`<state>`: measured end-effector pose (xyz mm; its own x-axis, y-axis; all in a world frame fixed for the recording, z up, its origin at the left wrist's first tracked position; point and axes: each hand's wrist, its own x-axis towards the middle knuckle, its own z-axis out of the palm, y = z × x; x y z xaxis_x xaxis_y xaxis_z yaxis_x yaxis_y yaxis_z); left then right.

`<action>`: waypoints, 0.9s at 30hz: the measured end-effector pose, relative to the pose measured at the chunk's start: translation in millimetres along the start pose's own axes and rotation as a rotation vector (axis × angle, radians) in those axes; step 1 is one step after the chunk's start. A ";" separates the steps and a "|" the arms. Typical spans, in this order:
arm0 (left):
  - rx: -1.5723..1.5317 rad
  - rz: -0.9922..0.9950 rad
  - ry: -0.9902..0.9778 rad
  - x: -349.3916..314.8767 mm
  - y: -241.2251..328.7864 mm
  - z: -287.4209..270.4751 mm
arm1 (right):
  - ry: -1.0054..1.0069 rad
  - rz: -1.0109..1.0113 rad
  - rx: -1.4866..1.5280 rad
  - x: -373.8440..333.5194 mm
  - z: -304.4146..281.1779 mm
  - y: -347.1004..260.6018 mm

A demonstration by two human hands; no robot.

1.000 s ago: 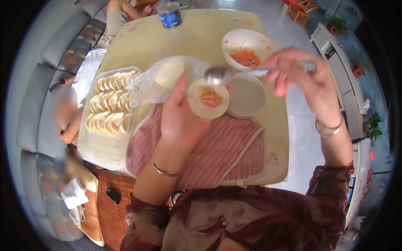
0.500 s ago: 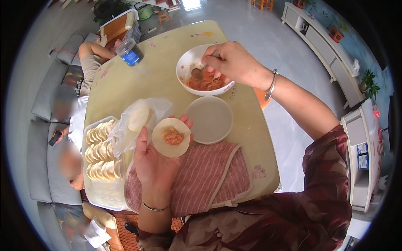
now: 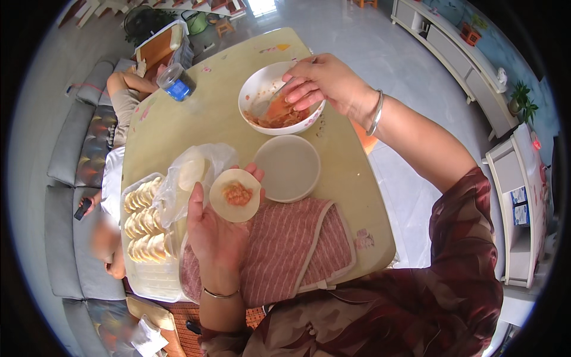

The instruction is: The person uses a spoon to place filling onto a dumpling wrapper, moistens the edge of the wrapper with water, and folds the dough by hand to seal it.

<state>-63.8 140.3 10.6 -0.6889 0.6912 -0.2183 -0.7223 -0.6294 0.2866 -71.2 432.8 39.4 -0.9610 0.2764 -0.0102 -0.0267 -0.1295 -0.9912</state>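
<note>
Near the middle of the frame, the left hand lies palm up and well open, its fingers under a round wrapper with a mound of orange filling at its centre. Above and to the right, the right hand has its fingers curled around a spoon, partly hidden, over a white bowl containing more filling. Just below, a shallow dish looks pale inside; its contents are hard to tell. At left on the desk, a clear tray holds three rows of dumplings, overlapped at its upper right by a plastic bag of wrappers. A blue-labelled jar stands upper left; its contents look dark.
</note>
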 end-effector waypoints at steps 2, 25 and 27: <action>-0.009 -0.002 -0.004 0.6 0.8 -0.9 | 0.009 0.006 0.062 2.5 -7.5 3.3; 0.036 0.008 -0.029 5.7 3.1 -6.3 | 0.055 -0.032 0.045 3.4 -2.9 4.3; 0.045 0.014 -0.033 5.0 3.4 -7.0 | 0.062 -0.039 0.019 4.3 -3.9 3.7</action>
<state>-70.1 139.1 4.0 -0.6959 0.6944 -0.1832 -0.7087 -0.6227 0.3315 -74.4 437.2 35.2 -0.9402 0.3402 0.0195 -0.0695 -0.1354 -0.9884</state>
